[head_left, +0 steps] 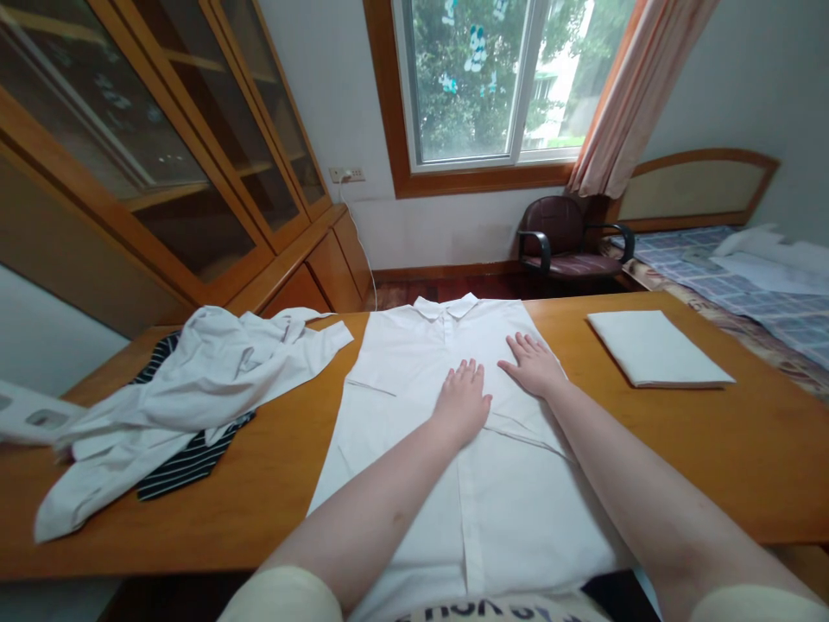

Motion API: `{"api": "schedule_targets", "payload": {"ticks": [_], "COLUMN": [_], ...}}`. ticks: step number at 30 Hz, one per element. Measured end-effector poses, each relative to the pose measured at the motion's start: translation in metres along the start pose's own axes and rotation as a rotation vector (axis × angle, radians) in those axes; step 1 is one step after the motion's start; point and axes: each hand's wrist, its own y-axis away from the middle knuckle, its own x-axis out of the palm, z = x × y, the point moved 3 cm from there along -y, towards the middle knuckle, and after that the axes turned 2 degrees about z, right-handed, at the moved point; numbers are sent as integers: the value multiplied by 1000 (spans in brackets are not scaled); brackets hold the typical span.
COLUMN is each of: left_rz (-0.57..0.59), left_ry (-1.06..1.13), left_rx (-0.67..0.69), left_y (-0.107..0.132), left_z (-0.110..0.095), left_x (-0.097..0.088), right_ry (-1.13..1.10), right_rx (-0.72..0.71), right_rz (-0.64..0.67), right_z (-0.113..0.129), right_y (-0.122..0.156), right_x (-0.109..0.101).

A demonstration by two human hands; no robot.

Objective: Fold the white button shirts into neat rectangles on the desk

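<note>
A white collared shirt (401, 449) lies spread front side up on the wooden table, its collar at the far edge and its lower end toward my body. Flat on the middle of its chest rests my left hand (464, 403), fingers stretched out. My right hand (534, 366) lies on the shirt's upper right side with the fingers spread. Some creases run across the cloth just below the right hand. Neither hand grips anything. The shirt's lowest part is partly hidden by my forearms and my own clothing.
On the left of the wooden table (285, 484) a crumpled white garment (194, 371) lies over a black-and-white striped cloth (194, 466). A flat white rectangular item (657, 350) lies at the right. Beyond stand a brown armchair (562, 233), a bed (731, 276) and a glass-doored cabinet (213, 173).
</note>
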Motion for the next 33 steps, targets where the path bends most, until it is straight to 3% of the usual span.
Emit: {"api": "schedule_targets", "payload": {"ticks": [4, 8, 15, 21, 24, 27, 31, 33], "left_rz": [10, 39, 64, 17, 13, 93, 174, 188], "left_ry": [-19, -37, -96, -146, -158, -162, -162, -145], "left_rx": [-37, -19, -55, -121, -181, -250, -350, -370], "left_y": [10, 41, 114, 156, 162, 158, 143, 128], "left_z": [9, 37, 99, 125, 128, 122, 108, 105], "left_x": [19, 12, -3, -4, -5, -10, -29, -44], "right_ry": [-8, -14, -22, -22, -36, -93, -248, -259], "right_rx": [-4, -5, -14, 0, 3, 11, 61, 129], "right_rz": [-4, -4, 4, 7, 5, 53, 181, 155], "right_z": [-1, -1, 1, 1, 1, -2, -2, -2], "right_y": [0, 1, 2, 3, 2, -5, -24, -32], "right_x": [1, 0, -3, -2, -2, -10, -30, -36]}}
